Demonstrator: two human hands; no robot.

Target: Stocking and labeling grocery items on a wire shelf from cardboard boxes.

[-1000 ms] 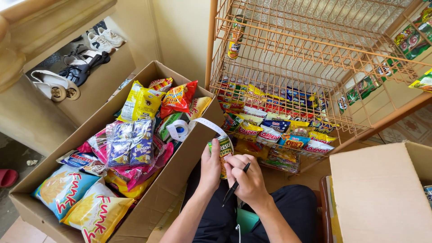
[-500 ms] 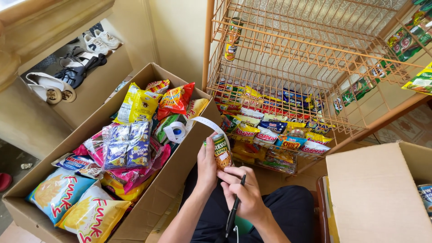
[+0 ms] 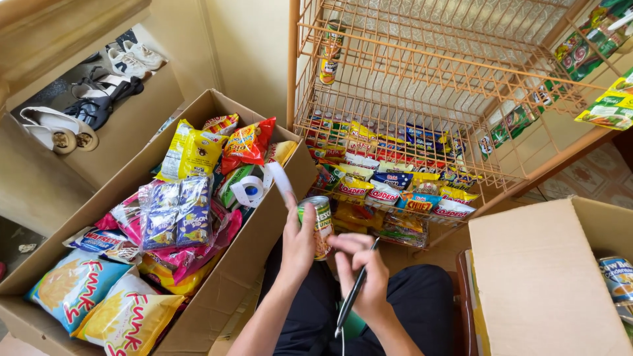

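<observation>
Sitting left of the fingers is a big cardboard box [image 3: 260, 231] full of snack bags [image 3: 191, 153]. The left hand [image 3: 298, 242] wraps around a small can [image 3: 321, 224]. Just beside it, the right hand [image 3: 362, 277] pinches a black pen [image 3: 355, 290], fingertips touching the can.

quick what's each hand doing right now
Left hand: closed around a small tin can, held upright.
Right hand: closed on a black pen, fingertips at the can.
</observation>
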